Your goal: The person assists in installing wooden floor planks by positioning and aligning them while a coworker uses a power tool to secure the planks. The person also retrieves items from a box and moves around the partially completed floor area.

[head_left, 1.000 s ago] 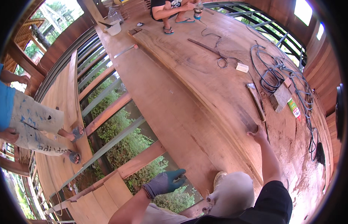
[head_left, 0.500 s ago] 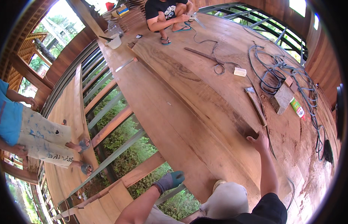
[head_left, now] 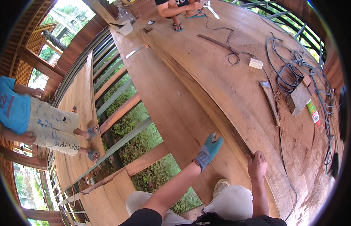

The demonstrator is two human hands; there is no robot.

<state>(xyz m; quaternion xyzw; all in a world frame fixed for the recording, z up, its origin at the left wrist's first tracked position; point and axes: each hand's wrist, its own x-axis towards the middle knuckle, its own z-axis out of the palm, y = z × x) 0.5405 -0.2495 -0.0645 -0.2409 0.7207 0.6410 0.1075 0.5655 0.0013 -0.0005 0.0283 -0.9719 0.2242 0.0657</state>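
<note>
A long wooden plank (head_left: 194,83) runs from near my knees toward the far left, tipped up along one long edge above the laid floorboards. My right hand (head_left: 257,164), bare, has its fingers curled over the plank's near end. My left hand (head_left: 211,148) wears a grey and teal glove. It hovers left of the plank, thumb and fingers apart, with nothing in it. Whether the plank's lower edge rests on the floor along its whole length, I cannot tell.
Open joists (head_left: 124,133) with greenery below lie to my left. A person in a blue shirt (head_left: 11,107) stands beyond them; another person (head_left: 177,9) squats at the far end. Coiled cable (head_left: 292,69), a wooden-handled tool (head_left: 270,103) and a green-and-white bottle (head_left: 312,112) lie right.
The plank has gone from lying flat to tipped on its edge. My right hand has closed on its near end, and my left hand has swung rightward and forward toward it.
</note>
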